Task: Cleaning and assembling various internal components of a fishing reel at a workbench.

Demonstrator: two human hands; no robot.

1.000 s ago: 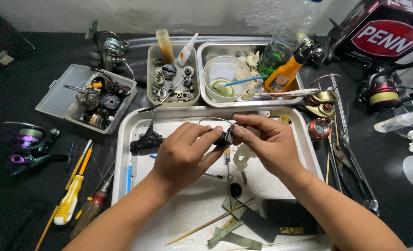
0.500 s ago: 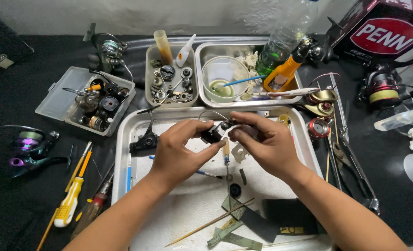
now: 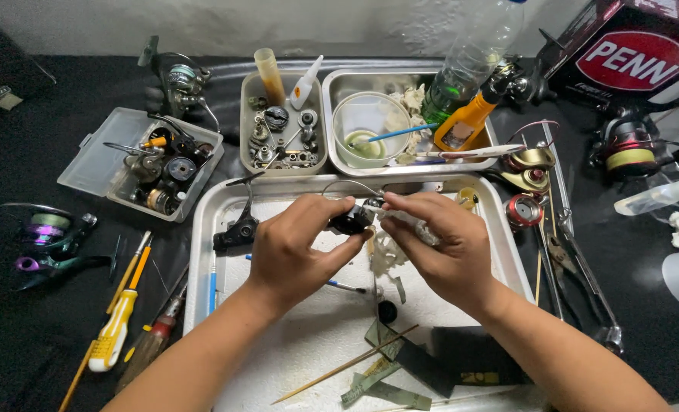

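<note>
Mid-frame over the tray (image 3: 202, 229), the left hand (image 3: 293, 248) pinches a small black part (image 3: 351, 221) — held a little higher than a second ago — while the right hand (image 3: 438, 244) now presses a white tissue (image 3: 416, 227) against it, fingers closed.

Black surface (image 3: 34, 320) bearing a large metal tray (image 3: 202, 252), two smaller metal trays (image 3: 245, 122), a clear plastic parts box (image 3: 95, 156), fishing reels (image 3: 49, 240), screwdrivers (image 3: 118, 328) and pliers (image 3: 583, 282).
</note>
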